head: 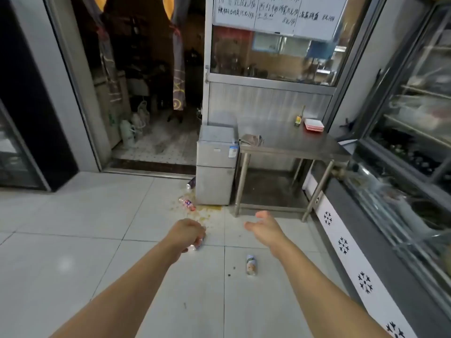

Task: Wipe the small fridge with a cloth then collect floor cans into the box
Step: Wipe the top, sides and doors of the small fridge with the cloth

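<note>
We've got both arms out over the floor tiles. Left hand [189, 231] hangs knuckles-up, fingers curled down; a can [198, 243] shows just under it, but whether that grip actually pinches the can or only covers it, we can't tell. Right hand [264, 226] is spread, fingers relaxed, holding nothing, prob. free for balance or the next reach.

Rel. to the left grip: second can [251, 264] lies on its side nearer us and to the right, below the right wrist. A crushed can [187, 203] sits beyond the grip in a yellowish spill [207, 213], and another can [191, 183] leans further on, by the small fridge [216, 167]. Fridge stands well ahead, just beside the steel worktop [292, 142]. Cloth [251, 139] is draped on the worktop's near corner, next to the fridge top, handy for wiping. No box in view. Judging by this, wiping isn't started.
</note>
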Demonstrator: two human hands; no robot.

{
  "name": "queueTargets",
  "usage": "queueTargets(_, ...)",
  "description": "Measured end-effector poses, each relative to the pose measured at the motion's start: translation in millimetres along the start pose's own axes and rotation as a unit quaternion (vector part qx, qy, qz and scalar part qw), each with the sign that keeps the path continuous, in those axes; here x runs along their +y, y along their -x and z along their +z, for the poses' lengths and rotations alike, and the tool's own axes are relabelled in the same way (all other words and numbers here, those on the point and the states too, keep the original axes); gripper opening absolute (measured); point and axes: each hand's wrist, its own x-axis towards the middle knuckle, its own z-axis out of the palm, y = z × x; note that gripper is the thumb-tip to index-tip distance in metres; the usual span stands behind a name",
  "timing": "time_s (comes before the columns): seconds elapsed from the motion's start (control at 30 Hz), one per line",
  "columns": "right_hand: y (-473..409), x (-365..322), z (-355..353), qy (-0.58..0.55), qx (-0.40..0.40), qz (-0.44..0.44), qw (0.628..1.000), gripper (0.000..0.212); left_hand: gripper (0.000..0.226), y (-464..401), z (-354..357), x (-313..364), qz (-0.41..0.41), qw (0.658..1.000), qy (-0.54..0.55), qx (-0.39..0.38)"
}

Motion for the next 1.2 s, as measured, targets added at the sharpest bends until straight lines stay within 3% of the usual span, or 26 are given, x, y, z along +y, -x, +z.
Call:
queueTargets(0.2, -89.3, -16.6, -12.9, -0.002, -0.024, -0.005, 1.000, 0.051, 0.007, -82.5, 13.8, 51.8, 0.011, 1.000, 0.002, -0.009)
queueTargets(0.33, -174.3, -33.9, -29.1, -0.013, -0.012, -0.008, 1.000, 0.067, 0.002, -153.1, 23.6, 94.6, 0.015, 1.000, -0.010, 0.001)
queueTargets(0.77, -409.6, -101.3, -36.0, 0.008, -0.010, 0.020, 1.000, 0.063, 0.015, -381.5, 8.7, 183.3, -0.002, 1.000, -0.018, -0.013)
queueTargets(0.83, -444.2, -110.8, -32.1, 0.009, 0.004, 0.030, 1.000, 0.062, 0.002, -422.3, 1.9, 195.0, -0.002, 1.000, -0.023, -0.013)
queueTargets(0.93, -494.7, -123.5, -28.2, 0.003, 0.035, 0.046, 0.998, 0.062, 0.017, -486.9, -8.0, 215.2, 0.006, 0.999, -0.035, -0.029)
queueTargets(1.2, -611.8, -144.1, -37.3, 0.010, 0.114, 0.099, 0.988, 0.056, 0.024, -623.7, -6.0, 269.2, 0.019, 0.991, -0.103, -0.089)
